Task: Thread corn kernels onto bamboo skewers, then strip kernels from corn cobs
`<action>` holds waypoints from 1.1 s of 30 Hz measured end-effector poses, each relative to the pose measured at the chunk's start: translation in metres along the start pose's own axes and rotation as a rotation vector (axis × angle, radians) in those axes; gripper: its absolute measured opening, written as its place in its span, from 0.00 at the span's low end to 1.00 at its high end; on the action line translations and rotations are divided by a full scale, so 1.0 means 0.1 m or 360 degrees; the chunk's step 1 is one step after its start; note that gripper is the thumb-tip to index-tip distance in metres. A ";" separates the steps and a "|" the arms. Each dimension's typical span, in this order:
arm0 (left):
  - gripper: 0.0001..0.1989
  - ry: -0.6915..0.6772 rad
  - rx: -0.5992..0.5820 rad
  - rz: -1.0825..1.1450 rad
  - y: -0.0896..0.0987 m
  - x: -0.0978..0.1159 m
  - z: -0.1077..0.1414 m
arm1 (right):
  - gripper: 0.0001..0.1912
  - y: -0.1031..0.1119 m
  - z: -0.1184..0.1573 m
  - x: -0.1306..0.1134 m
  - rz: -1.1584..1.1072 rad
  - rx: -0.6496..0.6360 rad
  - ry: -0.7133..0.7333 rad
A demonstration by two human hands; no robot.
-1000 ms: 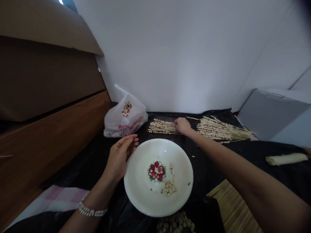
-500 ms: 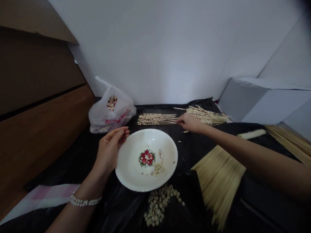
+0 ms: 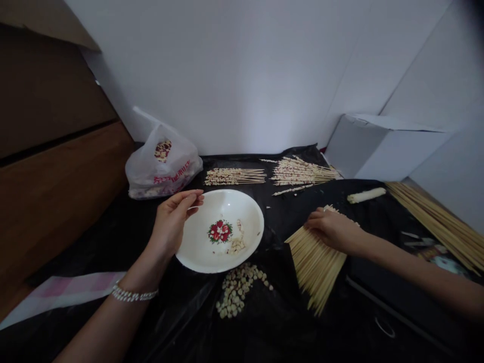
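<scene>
My left hand point(image 3: 174, 217) is at the left rim of a white bowl point(image 3: 200, 254), thumb pressed to the fingers; whatever it may hold is too small to make out. The bowl has a red flower print and pale bits inside. My right hand point(image 3: 327, 227) is over the upper end of a fan of bare sticks point(image 3: 315, 267), fingers bent down, their tips hidden. Behind the bowl lies a row of threaded sticks point(image 3: 227, 176), with a larger pile of them point(image 3: 298, 172) to its right. Loose pale pieces point(image 3: 236, 290) lie in front of the bowl.
A white plastic bag point(image 3: 162, 169) stands at the back left. At the right are a white box point(image 3: 381, 146), a pale roll point(image 3: 366, 195) and more long sticks point(image 3: 438, 224). A dark flat object point(image 3: 393, 302) lies at the lower right. Black sheeting covers the surface.
My right hand has moved from the threaded sticks toward me and right, to the fan of bare sticks. My left hand keeps its pose by the bowl. The view has shifted slightly.
</scene>
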State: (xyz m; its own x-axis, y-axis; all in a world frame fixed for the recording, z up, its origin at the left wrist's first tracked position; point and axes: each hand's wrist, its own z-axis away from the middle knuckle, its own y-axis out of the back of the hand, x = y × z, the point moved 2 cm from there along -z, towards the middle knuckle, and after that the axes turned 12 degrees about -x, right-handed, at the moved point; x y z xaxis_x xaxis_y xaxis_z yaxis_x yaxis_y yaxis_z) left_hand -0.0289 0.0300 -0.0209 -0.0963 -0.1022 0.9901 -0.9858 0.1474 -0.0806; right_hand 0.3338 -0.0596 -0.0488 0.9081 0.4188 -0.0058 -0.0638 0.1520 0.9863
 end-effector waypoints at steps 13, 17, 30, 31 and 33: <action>0.12 0.0045 -0.0035 0.0002 -0.03 0.00 0.01 | 0.09 -0.12 0.05 -0.02 0.0627 0.0143 0.0302; 0.12 0.0049 -0.0057 -0.0002 -0.05 0.00 0.03 | 0.10 -0.05 0.12 0.06 0.0706 0.0203 0.0230; 0.11 0.0052 -0.0412 -0.0113 -0.23 0.06 0.17 | 0.07 0.21 0.18 0.07 0.0297 0.0439 -0.0243; 0.12 0.0059 -0.0478 -0.0145 -0.26 0.08 0.19 | 0.07 0.23 0.18 0.03 0.0083 0.0428 -0.0262; 0.12 0.0076 -0.0568 -0.0215 -0.31 0.09 0.23 | 0.08 0.26 0.16 -0.07 -0.0321 0.0351 -0.0302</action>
State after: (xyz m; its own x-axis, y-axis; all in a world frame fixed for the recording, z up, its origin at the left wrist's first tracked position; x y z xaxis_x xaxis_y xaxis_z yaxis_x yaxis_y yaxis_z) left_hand -0.0027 0.0022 -0.0125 0.0461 -0.0994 0.9940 -0.8784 0.4698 0.0878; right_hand 0.3327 -0.0730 -0.0209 0.9554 0.2232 -0.1935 0.1965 0.0090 0.9805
